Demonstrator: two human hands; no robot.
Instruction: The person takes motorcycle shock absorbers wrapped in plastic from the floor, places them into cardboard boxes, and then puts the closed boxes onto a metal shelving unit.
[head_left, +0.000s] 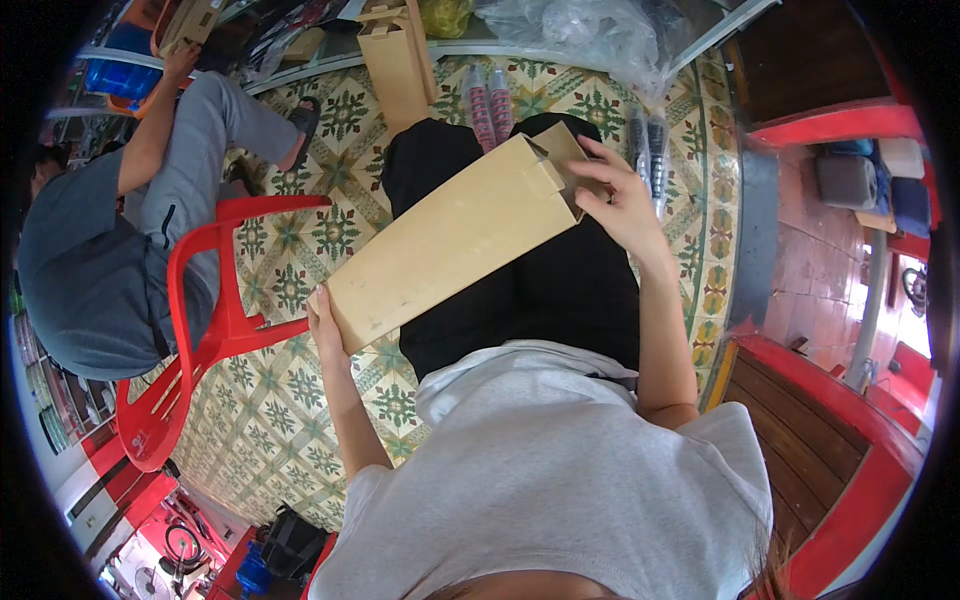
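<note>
A long brown cardboard box lies slanted across my lap, its flaps at the upper right end standing open. My left hand grips the closed lower left end, fingers along its edge. At the open end is my right hand, its fingers spread at the flap and the opening; whether the fingertips reach inside is hidden. Beyond my knees, red-and-black coiled parts in clear plastic rest on the tiled floor, and dark ones in plastic lie to their right.
Upright cardboard boxes stand ahead, near clear plastic bags on a metal-framed shelf. To the left, a co-worker sits on a red plastic chair, one hand on another cardboard box. A red-edged wooden bench is at the right.
</note>
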